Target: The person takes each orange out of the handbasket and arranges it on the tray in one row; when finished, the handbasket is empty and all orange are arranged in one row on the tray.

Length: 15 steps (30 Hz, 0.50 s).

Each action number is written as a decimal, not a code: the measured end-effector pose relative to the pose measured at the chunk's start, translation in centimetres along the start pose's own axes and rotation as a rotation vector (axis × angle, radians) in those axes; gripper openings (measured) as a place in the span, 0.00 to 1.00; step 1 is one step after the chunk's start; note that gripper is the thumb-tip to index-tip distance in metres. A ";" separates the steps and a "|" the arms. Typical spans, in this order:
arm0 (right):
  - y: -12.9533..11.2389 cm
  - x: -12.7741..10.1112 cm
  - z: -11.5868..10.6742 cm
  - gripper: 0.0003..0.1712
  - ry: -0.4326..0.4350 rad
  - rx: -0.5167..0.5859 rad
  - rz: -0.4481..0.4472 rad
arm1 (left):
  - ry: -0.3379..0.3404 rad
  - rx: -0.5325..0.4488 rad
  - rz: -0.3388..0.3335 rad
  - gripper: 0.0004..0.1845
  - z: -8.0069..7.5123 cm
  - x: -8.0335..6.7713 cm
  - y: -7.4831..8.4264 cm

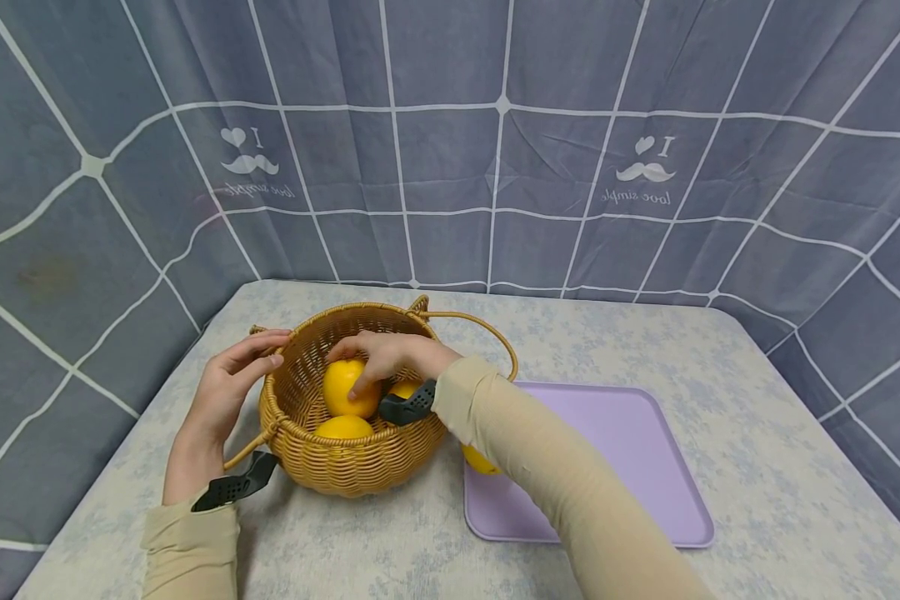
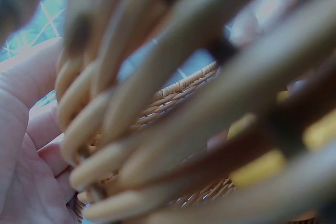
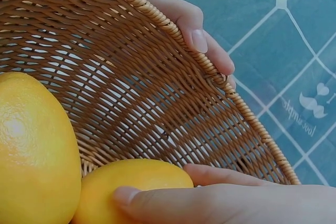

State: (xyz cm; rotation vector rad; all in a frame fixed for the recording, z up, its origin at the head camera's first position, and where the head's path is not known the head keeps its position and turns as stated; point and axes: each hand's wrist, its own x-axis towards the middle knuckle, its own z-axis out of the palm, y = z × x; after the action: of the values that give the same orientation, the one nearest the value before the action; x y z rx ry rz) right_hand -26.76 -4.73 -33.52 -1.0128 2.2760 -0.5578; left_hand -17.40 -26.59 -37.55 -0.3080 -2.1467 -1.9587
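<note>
A round wicker basket (image 1: pixel 348 471) stands left of centre on the table and holds three yellow citrus fruits. My right hand (image 1: pixel 366 369) reaches down into it, fingers curled over the upper fruit (image 1: pixel 337 393). In the right wrist view my fingers (image 3: pixel 210 198) lie across that fruit (image 3: pixel 136 184), with another fruit (image 3: pixel 31 150) beside it. A second fruit (image 1: pixel 342 427) lies at the front of the basket and a third (image 1: pixel 403 388) peeks out behind my wrist. My left hand (image 1: pixel 242 372) grips the basket's left rim, its fingertips (image 3: pixel 202 40) hooked over the edge.
A lilac tray (image 1: pixel 630 467) lies flat just right of the basket, with one yellow fruit (image 1: pixel 478 461) at its near-left corner, half hidden by my right forearm. The basket's handle (image 1: pixel 487 329) is folded back. A grey checked curtain (image 1: pixel 495 167) closes off the table's back and sides.
</note>
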 end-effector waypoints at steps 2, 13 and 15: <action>-0.1 -0.1 0.0 0.36 -0.009 -0.022 0.014 | 0.000 -0.002 -0.002 0.16 0.0 0.0 0.0; -0.1 -0.2 -0.1 0.34 -0.026 0.057 -0.074 | 0.010 -0.010 0.006 0.16 0.2 -0.2 0.0; -0.1 -0.2 -0.1 0.34 -0.030 0.064 -0.079 | 0.010 -0.012 0.008 0.16 0.2 -0.2 0.0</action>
State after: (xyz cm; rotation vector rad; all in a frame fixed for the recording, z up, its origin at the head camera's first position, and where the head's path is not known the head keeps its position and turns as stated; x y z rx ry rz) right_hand -26.69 -4.57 -33.32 -1.0755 2.1857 -0.6405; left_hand -17.23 -26.35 -37.60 -0.3077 -2.1253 -1.9647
